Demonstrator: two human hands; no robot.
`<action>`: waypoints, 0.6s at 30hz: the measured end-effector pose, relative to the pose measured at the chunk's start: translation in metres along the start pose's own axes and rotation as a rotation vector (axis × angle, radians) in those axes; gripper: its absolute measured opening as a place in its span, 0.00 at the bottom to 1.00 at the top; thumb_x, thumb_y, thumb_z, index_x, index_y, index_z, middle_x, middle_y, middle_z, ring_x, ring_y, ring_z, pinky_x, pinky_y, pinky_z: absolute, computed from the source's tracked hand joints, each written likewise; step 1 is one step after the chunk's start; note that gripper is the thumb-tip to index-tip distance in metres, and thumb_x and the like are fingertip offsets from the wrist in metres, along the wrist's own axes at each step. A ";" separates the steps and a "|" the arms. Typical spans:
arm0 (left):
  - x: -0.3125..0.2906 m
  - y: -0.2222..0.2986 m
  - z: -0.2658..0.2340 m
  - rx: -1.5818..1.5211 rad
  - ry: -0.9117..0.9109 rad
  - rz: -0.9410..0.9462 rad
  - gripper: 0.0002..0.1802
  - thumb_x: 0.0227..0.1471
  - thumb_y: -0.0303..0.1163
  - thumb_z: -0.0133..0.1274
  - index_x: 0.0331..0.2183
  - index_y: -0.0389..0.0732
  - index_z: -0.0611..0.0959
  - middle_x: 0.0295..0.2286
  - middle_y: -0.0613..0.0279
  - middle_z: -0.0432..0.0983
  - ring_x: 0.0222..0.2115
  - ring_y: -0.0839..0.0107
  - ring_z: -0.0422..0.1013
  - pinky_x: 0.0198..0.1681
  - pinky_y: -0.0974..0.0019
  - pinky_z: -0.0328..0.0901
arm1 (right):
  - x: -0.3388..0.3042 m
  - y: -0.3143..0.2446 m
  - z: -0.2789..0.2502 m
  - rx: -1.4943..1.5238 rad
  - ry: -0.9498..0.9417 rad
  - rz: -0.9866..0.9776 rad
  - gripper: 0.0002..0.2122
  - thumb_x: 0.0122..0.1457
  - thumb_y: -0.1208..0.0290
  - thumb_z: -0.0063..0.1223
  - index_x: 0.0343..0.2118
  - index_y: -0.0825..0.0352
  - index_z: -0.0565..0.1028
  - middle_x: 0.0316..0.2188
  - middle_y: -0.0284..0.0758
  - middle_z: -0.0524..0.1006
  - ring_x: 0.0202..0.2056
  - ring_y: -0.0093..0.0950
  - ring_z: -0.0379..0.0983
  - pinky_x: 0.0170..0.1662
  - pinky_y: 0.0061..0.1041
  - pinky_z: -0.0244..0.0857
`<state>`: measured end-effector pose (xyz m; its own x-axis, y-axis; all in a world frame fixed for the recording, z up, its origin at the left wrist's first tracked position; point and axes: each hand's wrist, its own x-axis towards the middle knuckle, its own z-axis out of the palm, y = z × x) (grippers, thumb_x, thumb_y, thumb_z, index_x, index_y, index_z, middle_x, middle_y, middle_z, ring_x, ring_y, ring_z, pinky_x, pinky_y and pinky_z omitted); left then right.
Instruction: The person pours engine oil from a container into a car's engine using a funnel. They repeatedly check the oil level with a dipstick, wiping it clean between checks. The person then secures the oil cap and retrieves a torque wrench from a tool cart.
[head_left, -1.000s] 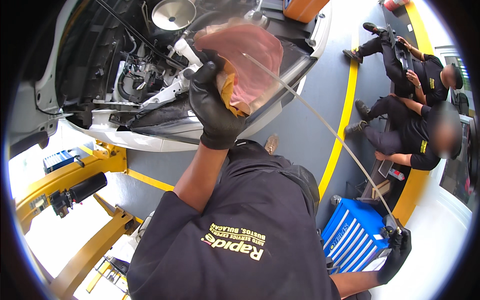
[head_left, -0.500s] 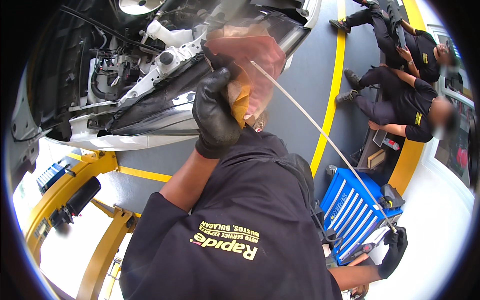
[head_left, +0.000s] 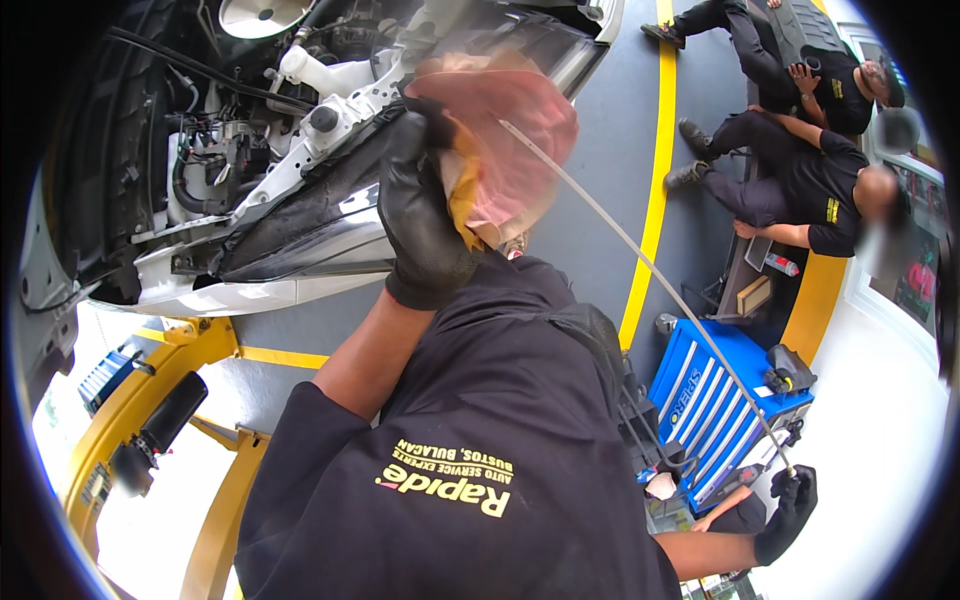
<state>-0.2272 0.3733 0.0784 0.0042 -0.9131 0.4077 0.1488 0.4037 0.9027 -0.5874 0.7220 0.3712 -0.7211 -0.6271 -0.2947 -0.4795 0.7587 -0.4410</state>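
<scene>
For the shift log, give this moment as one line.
left hand: gripping pink rag around dipstick | right hand: holding dipstick's far end | both gloved

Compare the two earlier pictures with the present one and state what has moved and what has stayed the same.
The view has shifted: the car's open engine bay and the blue tool cart sit a little differently in the picture. The hands barely changed. The gloved left hand still grips the pink rag around the long thin dipstick, and the gloved right hand still holds its far end.
</scene>
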 end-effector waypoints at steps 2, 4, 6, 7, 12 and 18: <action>0.005 0.004 -0.003 0.273 -0.097 0.074 0.47 0.48 0.35 0.71 0.63 0.30 0.67 0.59 0.43 0.68 0.60 0.57 0.67 0.64 0.56 0.61 | -0.003 -0.005 0.006 -0.018 0.042 -0.018 0.15 0.71 0.61 0.47 0.31 0.68 0.69 0.23 0.29 0.65 0.26 0.18 0.59 0.31 0.22 0.52; 0.010 0.017 -0.003 0.319 -0.215 0.067 0.34 0.59 0.32 0.58 0.63 0.31 0.67 0.58 0.48 0.69 0.59 0.59 0.68 0.64 0.58 0.61 | -0.006 -0.011 0.013 -0.042 0.103 -0.063 0.15 0.71 0.61 0.48 0.32 0.69 0.70 0.23 0.29 0.66 0.26 0.18 0.59 0.31 0.22 0.53; 0.020 0.032 0.010 -0.032 -0.070 -0.137 0.22 0.66 0.28 0.48 0.59 0.32 0.71 0.53 0.52 0.73 0.54 0.62 0.72 0.59 0.60 0.65 | -0.006 -0.019 0.017 -0.031 0.092 -0.148 0.14 0.70 0.63 0.49 0.33 0.70 0.72 0.24 0.29 0.68 0.27 0.20 0.62 0.33 0.23 0.55; 0.026 0.038 0.006 -0.253 0.022 -0.328 0.21 0.65 0.28 0.50 0.57 0.33 0.73 0.50 0.53 0.75 0.49 0.62 0.74 0.54 0.60 0.67 | -0.004 -0.023 0.021 -0.010 0.085 -0.189 0.13 0.69 0.63 0.50 0.33 0.70 0.73 0.25 0.30 0.69 0.28 0.20 0.63 0.33 0.23 0.57; 0.051 0.041 -0.054 -0.306 0.175 -0.164 0.25 0.65 0.34 0.50 0.59 0.34 0.71 0.41 0.56 0.74 0.36 0.66 0.73 0.43 0.60 0.72 | 0.013 -0.045 0.041 -0.032 0.012 -0.411 0.10 0.67 0.72 0.52 0.32 0.74 0.75 0.24 0.35 0.74 0.26 0.24 0.70 0.33 0.26 0.62; 0.079 0.038 -0.185 0.159 0.532 -0.061 0.14 0.70 0.45 0.43 0.44 0.46 0.75 0.33 0.72 0.68 0.30 0.79 0.68 0.39 0.67 0.68 | 0.044 -0.065 0.068 0.019 0.262 -0.554 0.11 0.68 0.70 0.53 0.32 0.73 0.75 0.24 0.36 0.74 0.28 0.28 0.72 0.37 0.27 0.66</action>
<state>-0.0379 0.3061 0.1194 0.5046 -0.8214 0.2659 0.0137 0.3155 0.9488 -0.5542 0.6337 0.3295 -0.4669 -0.8614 0.1999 -0.8111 0.3272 -0.4848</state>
